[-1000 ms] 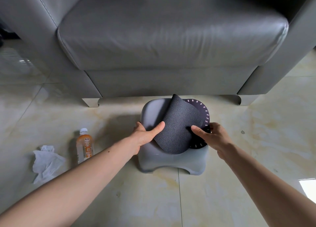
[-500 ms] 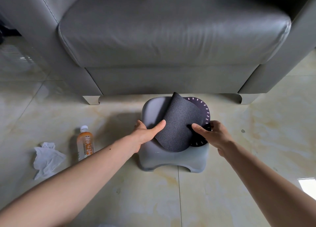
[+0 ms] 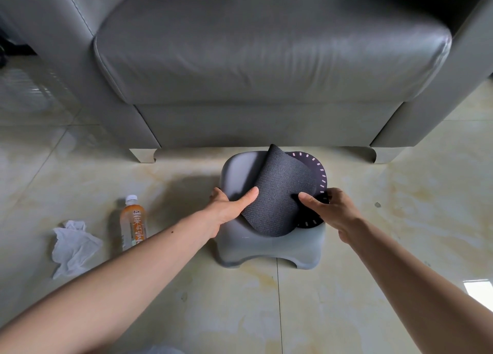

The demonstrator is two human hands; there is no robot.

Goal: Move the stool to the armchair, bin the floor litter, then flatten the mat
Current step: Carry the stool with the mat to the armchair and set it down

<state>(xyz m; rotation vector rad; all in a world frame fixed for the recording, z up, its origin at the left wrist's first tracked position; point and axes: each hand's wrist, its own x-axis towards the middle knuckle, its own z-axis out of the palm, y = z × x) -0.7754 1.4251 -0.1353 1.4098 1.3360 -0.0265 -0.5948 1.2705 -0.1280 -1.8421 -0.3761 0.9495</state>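
On your far left a crumpled white tissue (image 3: pixel 73 247) lies on the glossy marbled floor (image 3: pixel 400 207), soft and irregular. Just beside it is a clear plastic bottle (image 3: pixel 132 223) of amber drink, on its side with its white cap pointing toward the armchair (image 3: pixel 266 60), so its long axis runs away from you.

Your left hand (image 3: pixel 230 207) grips the left rim of the stool (image 3: pixel 266 249), thumb lying across the rough dark underside of the mat (image 3: pixel 277 193). The stool is smooth grey moulded plastic with rounded corners and short legs, standing just in front of the armchair's matte grey leather base, so I judge the stool step about finished.

The mat is a thin, floppy round disc resting on the stool seat, its left half folded over to the right and peaking upward. The exposed right part shows a smooth dark face with pale dashes round the edge.

Your right hand (image 3: pixel 330 209) grips the stool's right rim, forefinger reaching onto the fold.

The litter sits well to the left of both hands, nearer your left, which should take it.
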